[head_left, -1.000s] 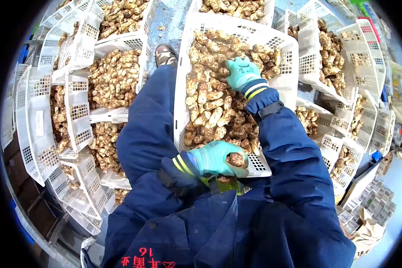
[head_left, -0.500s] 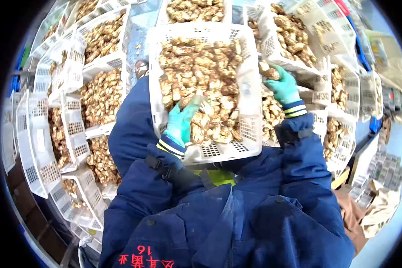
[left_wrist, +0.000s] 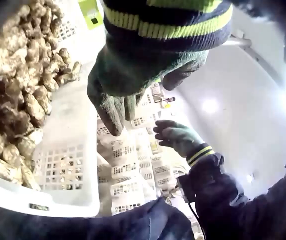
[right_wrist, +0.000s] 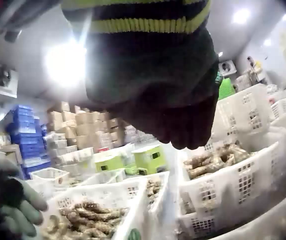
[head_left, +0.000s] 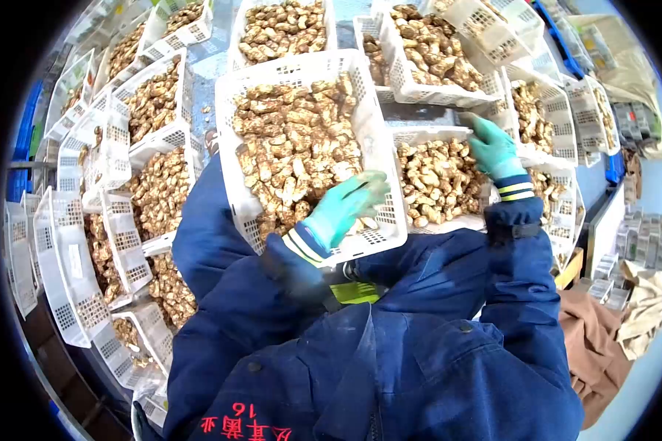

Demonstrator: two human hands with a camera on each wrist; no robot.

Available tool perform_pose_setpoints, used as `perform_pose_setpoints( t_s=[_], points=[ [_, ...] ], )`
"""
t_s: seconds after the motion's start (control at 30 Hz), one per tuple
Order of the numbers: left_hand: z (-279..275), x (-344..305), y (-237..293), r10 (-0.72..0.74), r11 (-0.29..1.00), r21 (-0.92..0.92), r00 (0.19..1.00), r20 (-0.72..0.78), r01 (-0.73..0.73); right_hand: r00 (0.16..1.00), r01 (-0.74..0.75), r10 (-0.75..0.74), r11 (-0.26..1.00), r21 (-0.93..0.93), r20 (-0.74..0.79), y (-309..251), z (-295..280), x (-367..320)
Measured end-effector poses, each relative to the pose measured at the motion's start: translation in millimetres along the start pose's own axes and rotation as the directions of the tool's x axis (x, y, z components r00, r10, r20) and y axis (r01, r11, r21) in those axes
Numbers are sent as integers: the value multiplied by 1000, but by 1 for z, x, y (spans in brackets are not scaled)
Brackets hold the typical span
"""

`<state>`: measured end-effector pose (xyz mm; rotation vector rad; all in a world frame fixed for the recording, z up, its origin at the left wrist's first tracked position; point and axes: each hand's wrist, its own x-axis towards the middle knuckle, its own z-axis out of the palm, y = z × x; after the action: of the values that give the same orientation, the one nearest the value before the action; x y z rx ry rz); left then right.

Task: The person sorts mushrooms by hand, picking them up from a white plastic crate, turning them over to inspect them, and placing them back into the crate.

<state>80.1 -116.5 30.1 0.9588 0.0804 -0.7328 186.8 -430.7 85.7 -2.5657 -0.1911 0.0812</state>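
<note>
A white plastic crate point(head_left: 381, 140) of brown-and-white mushrooms point(head_left: 294, 147) rests tilted over the person's lap. The left hand point(head_left: 346, 206), in a green glove with a dark palm, hovers over this crate's near right part, fingers extended. In the left wrist view that hand point(left_wrist: 133, 75) has nothing in its fingers. The right hand point(head_left: 494, 147), gloved alike, is above the right rim of a second mushroom-filled crate point(head_left: 449, 224). Its fingers point forward and hang relaxed, no mushroom visible in them; the right wrist view shows the hand point(right_wrist: 158, 100) dark from behind.
More mushroom crates stand along the left point(head_left: 158, 191), ahead point(head_left: 283, 29) and at the right point(head_left: 438, 48), some stacked and tilted. Brown cloth point(head_left: 588, 345) lies at the lower right. Blue crates point(right_wrist: 28, 135) and cardboard boxes point(right_wrist: 83, 127) are piled farther off.
The right hand has let go of a mushroom over the right crate. The left hand has moved rightward and lifted off the mushrooms. The view has turned right, and the lap crate appears farther left.
</note>
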Motion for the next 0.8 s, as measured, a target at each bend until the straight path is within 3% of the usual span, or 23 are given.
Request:
perform_pose_setpoints(
  t_s=[0.03,0.07,0.1,0.13,0.17,0.23,0.3,0.33,0.37,0.43,0.47,0.53,0.57,0.6,0.63,0.67,0.73,0.8],
  points=[
    [-8,-12,1,-6,1000,0,999,-50,6,996,61,-62,998,15,63,-1,30,15],
    [-30,-21,-15,118,992,-49,993,1,-117,964,263,-261,964,-43,60,-46,45,21],
    [-40,-30,-11,-37,982,-188,997,-63,25,943,284,-293,956,78,159,-66,73,34],
    [-53,-37,-15,-50,977,-210,994,-96,29,923,308,-316,949,72,221,-80,103,45],
    [-65,-42,-20,-63,972,-235,989,-131,31,856,-2,21,999,-36,517,-117,115,57],
    [-74,-47,-16,-90,991,-128,937,-339,49,854,207,-86,961,-184,513,-101,188,89],
    [-107,-43,-33,-77,938,-344,936,-342,-48,819,159,63,930,-331,570,-86,245,120],
    [-117,-41,-39,0,932,-339,935,-353,-129,791,91,164,921,-378,590,-88,261,131],
    [-125,-37,-38,-40,880,-458,941,-335,-126,793,78,228,882,-466,565,-92,275,137],
    [-127,-31,-42,19,882,-422,912,-410,-208,812,78,157,926,-370,563,-85,283,140],
    [-128,-32,-32,18,887,-429,942,-335,-169,771,-30,205,957,-288,603,-84,285,146],
    [-127,-31,-27,-6,903,-395,916,-401,-168,830,-30,93,992,-122,550,-59,289,144],
    [-126,-31,-27,-7,912,-371,897,-443,-176,797,-125,133,991,-55,589,-61,276,142],
    [-128,-30,-29,-18,877,-431,882,-471,-211,752,-397,85,850,346,653,-61,264,133],
    [-129,-27,-30,-32,839,-486,868,-495,-246,755,-499,137,755,425,642,-56,259,126],
    [-131,-26,-33,-2,835,-484,878,-479,-262,768,-323,-70,815,480,636,-64,247,116],
    [-119,-28,-25,18,819,-488,863,-505,-303,662,-78,-389,814,575,641,-101,207,87],
    [-121,-24,-36,126,814,-472,896,-426,-338,550,56,-548,777,627,630,-144,171,65]
  ],
)
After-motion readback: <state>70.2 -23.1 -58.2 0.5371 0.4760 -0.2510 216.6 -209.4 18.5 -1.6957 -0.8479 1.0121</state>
